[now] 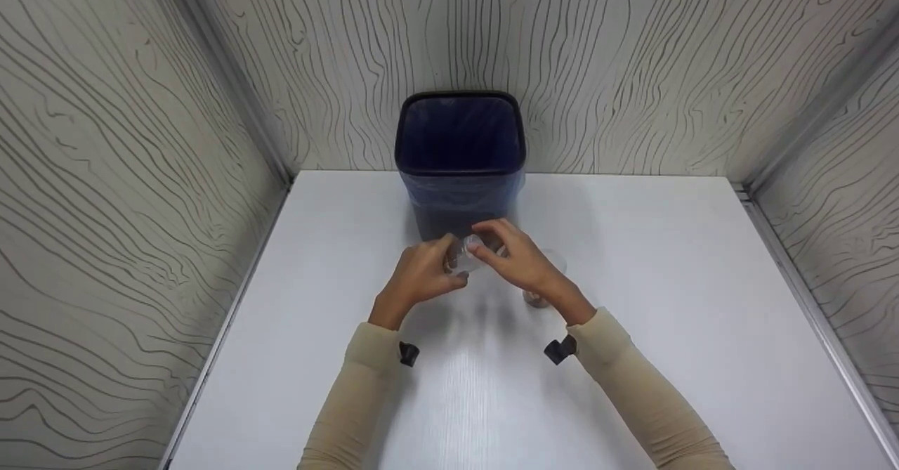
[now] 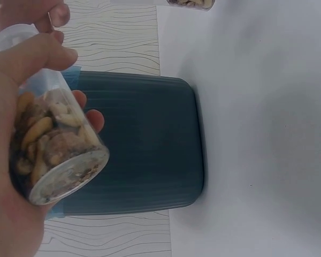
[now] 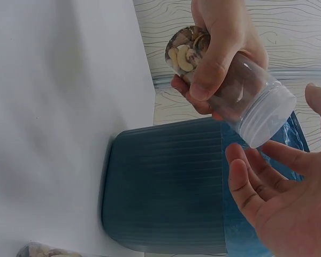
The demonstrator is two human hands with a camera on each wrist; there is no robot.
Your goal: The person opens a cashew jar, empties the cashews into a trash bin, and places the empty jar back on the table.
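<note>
My left hand (image 1: 419, 271) grips a clear plastic jar (image 3: 245, 88) around its side, holding it tilted above the table. Nuts (image 2: 56, 126), cashews among them, have settled toward the jar's base. A translucent white screw lid (image 3: 270, 116) sits on its upper end. My right hand (image 1: 521, 263) is beside that lid, fingers spread and loosely curved, with a gap between thumb and fingers in the right wrist view. Under my right wrist a second clear jar (image 1: 536, 300) with nuts stands on the table, partly hidden by the forearm.
A dark blue bin (image 1: 463, 206) with a bag liner folded over its rim stands just beyond my hands, close to the back wall (image 1: 597, 69). Patterned panels enclose the white table (image 1: 667, 280) at the left, back and right.
</note>
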